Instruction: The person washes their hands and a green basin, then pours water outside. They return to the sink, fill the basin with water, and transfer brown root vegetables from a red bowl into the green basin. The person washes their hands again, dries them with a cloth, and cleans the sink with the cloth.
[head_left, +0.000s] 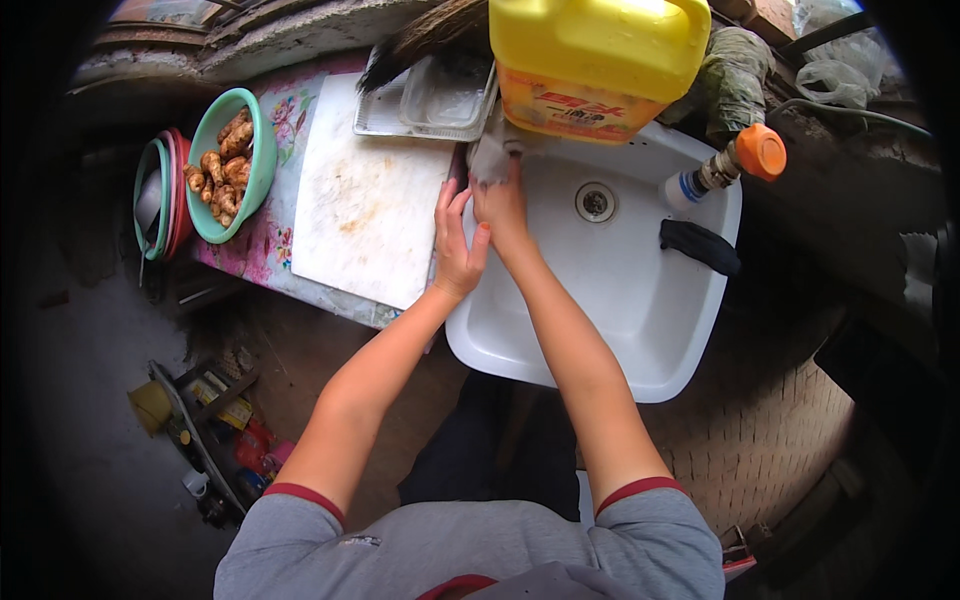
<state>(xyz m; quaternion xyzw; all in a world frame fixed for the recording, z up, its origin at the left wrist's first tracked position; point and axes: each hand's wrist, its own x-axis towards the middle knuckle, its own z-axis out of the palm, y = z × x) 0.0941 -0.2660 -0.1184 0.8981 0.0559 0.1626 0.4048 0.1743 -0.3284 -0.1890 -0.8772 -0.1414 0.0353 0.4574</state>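
Observation:
My right hand (501, 206) reaches to the far left corner of a white sink basin (592, 300), its fingers at a greyish, blurred cloth or bag (491, 156); whether they grip it cannot be told. Beside it, my left hand (459, 251) rests with its fingers apart near the sink's left rim and the right edge of a white cutting board (367, 202). Nothing shows in the left hand. The drain (596, 202) lies right of both hands. Above them stands a large yellow plastic jug (596, 67) with an orange label bearing writing.
A green plastic basket (262, 180) of knobbly brown roots (225, 180) stands at the left, beside stacked basins (176, 187). White trays (375, 116) lie behind the board. A tap with an orange knob (761, 152) and a black cloth (701, 246) are at the sink's right side.

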